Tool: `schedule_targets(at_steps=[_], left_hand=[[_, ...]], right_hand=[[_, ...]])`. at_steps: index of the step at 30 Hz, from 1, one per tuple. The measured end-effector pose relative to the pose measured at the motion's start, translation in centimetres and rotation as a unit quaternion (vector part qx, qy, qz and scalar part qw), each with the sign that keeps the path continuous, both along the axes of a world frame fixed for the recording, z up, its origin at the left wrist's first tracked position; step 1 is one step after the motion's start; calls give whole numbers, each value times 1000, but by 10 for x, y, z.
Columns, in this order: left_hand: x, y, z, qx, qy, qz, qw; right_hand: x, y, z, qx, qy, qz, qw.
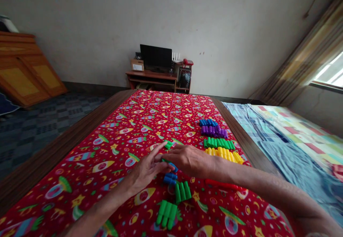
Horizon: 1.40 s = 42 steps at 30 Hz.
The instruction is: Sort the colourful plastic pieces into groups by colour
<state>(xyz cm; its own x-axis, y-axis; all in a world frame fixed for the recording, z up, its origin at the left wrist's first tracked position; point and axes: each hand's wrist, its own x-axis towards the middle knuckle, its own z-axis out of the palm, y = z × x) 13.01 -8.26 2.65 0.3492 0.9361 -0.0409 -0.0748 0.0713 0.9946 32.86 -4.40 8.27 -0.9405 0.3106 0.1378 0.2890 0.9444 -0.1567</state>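
Note:
My left hand (147,170) has its index finger and thumb stretched apart. Its index fingertip is at a green plastic piece (168,145), and its thumb tip is by a blue piece (174,166). From the other side my right hand (185,158) reaches over, palm down, its fingers extended and overlapping the left hand's fingers; its thumb is hidden. Just below lie joined blue bullet-shaped pieces (170,178). Nearer to me are two groups of green bullet-shaped pieces, one group (183,191) beside my right wrist and another group (166,213) closer in.
Rows of blue (208,122), purple (214,131), green (219,143) and yellow pieces (224,154) line the right side of the red patterned cloth (107,180). Red pieces (223,184) show partly under my right forearm. Beyond the table stands a desk (150,77) with a monitor (155,58); a bed (294,140) is at right.

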Motion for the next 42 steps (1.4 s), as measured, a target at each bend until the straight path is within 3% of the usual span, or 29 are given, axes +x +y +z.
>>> schedule_targets(at_steps=[3, 8, 11, 15, 19, 25, 29, 31, 33, 37, 42], left_hand=[[5, -5, 1, 37, 51, -13, 998], [8, -6, 0, 9, 75, 3, 997], [14, -7, 4, -51, 16, 75, 996], [25, -16, 11, -97, -125, 174, 972], [30, -22, 8, -100, -129, 149, 975], [27, -21, -2, -3, -4, 92, 996], [12, -15, 10, 113, 141, 59, 982], [-4, -6, 14, 178, 234, 49, 954], [-24, 6, 12, 218, 316, 47, 922], [-65, 24, -4, 194, 449, 33, 872], [-87, 19, -16, 149, 551, -32, 820]], right_hand=[[9, -5, 2, -37, -4, -43, 998], [16, -19, 4, 65, -14, -127, 990], [13, -26, 4, 121, -3, -125, 985], [3, -33, 4, 158, 16, -154, 975], [-5, -35, 8, 156, -2, -153, 976], [0, -32, 16, 97, -16, -164, 982], [56, -8, 24, 98, 81, -220, 967], [103, 10, 24, 84, 114, -253, 957], [151, 25, 19, 35, 87, -319, 943], [214, 42, -2, 6, -33, -425, 904], [230, 53, -28, -40, -93, -440, 892]])
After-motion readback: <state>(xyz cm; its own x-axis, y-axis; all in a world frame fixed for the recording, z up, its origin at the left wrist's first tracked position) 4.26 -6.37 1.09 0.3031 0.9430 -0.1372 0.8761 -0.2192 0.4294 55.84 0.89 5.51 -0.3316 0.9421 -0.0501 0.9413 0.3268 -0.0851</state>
